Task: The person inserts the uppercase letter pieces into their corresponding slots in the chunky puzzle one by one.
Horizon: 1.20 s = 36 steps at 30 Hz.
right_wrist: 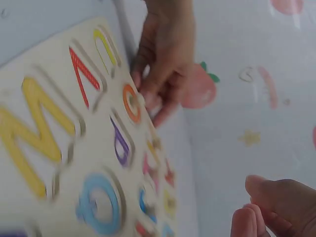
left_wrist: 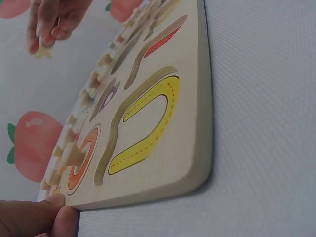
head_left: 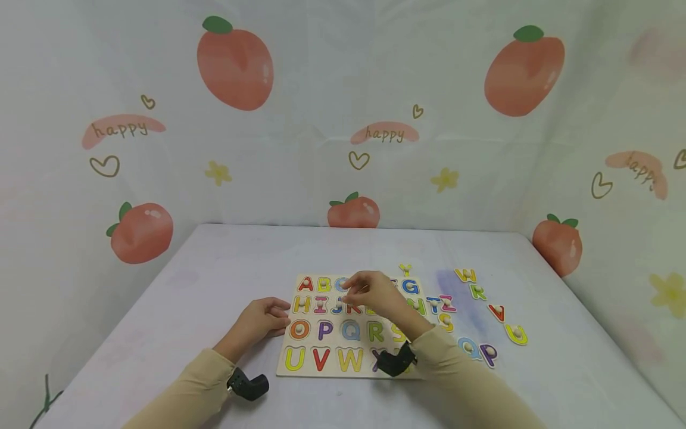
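Observation:
A wooden alphabet puzzle board (head_left: 334,374) lies flat on the table. Its A and O (head_left: 299,329) sit in their slots with knobs standing up, while the lower rows show printed, recessed letters such as the yellow U (left_wrist: 165,126). At the board's left edge, beside O and H, my left hand (head_left: 261,325) rests with fingertips and thumb against the edge. My right hand (head_left: 375,295) hovers above the upper middle of the board, thumb and fingers loosely bent close together. Nothing shows between them in the right wrist view. My right forearm covers part of the board's right side.
Loose knobbed letters lie right of the board: Z (head_left: 447,304), S (head_left: 445,323), Q (head_left: 468,348), P (head_left: 488,355), V (head_left: 497,312), U (head_left: 517,334), R (head_left: 477,291) and W (head_left: 465,275). A yellow Y (head_left: 405,270) lies behind it. A printed curtain (head_left: 300,179) hangs at the back.

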Motion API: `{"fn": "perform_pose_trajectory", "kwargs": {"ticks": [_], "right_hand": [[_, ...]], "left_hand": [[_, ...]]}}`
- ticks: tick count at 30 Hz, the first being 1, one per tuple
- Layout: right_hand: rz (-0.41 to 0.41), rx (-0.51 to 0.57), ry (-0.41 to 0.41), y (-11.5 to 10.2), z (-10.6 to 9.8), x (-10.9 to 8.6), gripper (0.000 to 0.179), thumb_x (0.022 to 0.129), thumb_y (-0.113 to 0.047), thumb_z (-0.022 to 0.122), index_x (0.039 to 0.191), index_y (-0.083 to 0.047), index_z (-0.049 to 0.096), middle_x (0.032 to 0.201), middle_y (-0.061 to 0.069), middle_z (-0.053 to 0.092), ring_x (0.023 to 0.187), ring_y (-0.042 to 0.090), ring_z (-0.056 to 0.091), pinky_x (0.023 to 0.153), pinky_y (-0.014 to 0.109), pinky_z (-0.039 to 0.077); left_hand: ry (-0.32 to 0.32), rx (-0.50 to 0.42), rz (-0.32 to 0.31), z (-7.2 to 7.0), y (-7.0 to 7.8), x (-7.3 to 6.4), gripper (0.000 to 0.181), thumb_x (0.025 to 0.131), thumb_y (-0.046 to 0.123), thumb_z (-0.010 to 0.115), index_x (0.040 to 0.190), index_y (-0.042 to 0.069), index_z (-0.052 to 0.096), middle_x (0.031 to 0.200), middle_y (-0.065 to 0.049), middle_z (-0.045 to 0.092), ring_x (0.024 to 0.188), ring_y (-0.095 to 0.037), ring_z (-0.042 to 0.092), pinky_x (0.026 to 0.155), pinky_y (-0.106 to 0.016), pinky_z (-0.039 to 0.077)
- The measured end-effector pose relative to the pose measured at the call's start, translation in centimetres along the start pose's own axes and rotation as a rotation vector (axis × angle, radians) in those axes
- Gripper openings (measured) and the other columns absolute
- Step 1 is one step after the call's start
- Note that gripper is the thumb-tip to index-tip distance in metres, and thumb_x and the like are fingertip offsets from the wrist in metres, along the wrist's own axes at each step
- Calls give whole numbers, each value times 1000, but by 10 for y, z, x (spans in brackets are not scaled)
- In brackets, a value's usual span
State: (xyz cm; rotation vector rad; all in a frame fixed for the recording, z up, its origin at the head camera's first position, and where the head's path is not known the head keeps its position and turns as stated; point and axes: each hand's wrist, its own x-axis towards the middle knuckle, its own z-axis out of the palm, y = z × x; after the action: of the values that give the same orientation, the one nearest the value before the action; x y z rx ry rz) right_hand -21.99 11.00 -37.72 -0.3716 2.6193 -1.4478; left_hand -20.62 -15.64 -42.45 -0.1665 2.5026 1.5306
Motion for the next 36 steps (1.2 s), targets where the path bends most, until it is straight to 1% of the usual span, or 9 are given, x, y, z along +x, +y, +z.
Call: {"fn": "perform_pose_trajectory", "kwargs": {"ticks": [5,7,10,15,19,22,28,31,36], "right_hand": [[-2,-2,85,13,-43,-14,23,85,-13,74,104,-2,69,83,4,66,76,13,64,74,38,57],[1,3,113,18,-58,-20,24,86,-13,73,106,0,68,84,5,66,76,14,65,78,43,58],[32,-1,163,28,-78,-30,26,87,-16,72,109,-1,67,87,5,67,79,14,65,82,44,57],[98,-35,235,42,-105,-48,32,89,-22,71,113,-3,65,96,9,67,85,16,66,83,37,56],[156,-62,275,51,-119,-62,38,90,-26,69,118,-2,63,104,12,67,88,17,65,82,29,54],[163,-64,296,60,-129,-70,41,91,-27,69,120,0,61,107,12,66,88,16,65,81,25,54],[190,-53,327,83,-147,-86,48,91,-32,67,124,2,58,105,7,66,84,5,65,76,15,52],[227,-65,345,91,-157,-92,54,92,-37,66,128,2,56,105,7,66,82,2,64,75,15,52],[285,-105,377,106,-175,-98,60,93,-43,61,133,1,52,110,11,65,80,-1,63,76,20,55]], "left_hand": [[1,7,-10,1,0,1,34,84,1,71,116,-2,63,89,-8,64,71,-12,62,65,-26,59],[4,8,-10,1,0,2,33,84,1,71,116,-1,63,89,-8,64,71,-12,62,65,-25,59],[7,12,-10,0,-1,3,33,84,2,71,116,-1,63,89,-8,64,71,-12,62,65,-25,59],[9,13,-16,0,-2,3,34,84,2,71,116,0,63,89,-7,64,72,-12,62,66,-25,59],[2,4,-15,0,-1,3,34,84,1,71,117,-1,63,89,-8,64,72,-12,62,66,-25,59],[1,5,-16,0,0,2,34,83,1,71,117,-1,63,89,-8,64,72,-12,62,65,-25,59],[4,11,-7,1,0,2,34,83,1,71,117,-2,62,89,-8,64,70,-11,62,65,-26,59],[11,14,-8,1,-1,2,35,83,1,72,116,-1,63,89,-8,65,70,-11,62,64,-26,59],[12,12,-14,1,-1,2,34,83,1,71,116,-1,63,89,-8,65,71,-12,62,65,-25,59]]}}
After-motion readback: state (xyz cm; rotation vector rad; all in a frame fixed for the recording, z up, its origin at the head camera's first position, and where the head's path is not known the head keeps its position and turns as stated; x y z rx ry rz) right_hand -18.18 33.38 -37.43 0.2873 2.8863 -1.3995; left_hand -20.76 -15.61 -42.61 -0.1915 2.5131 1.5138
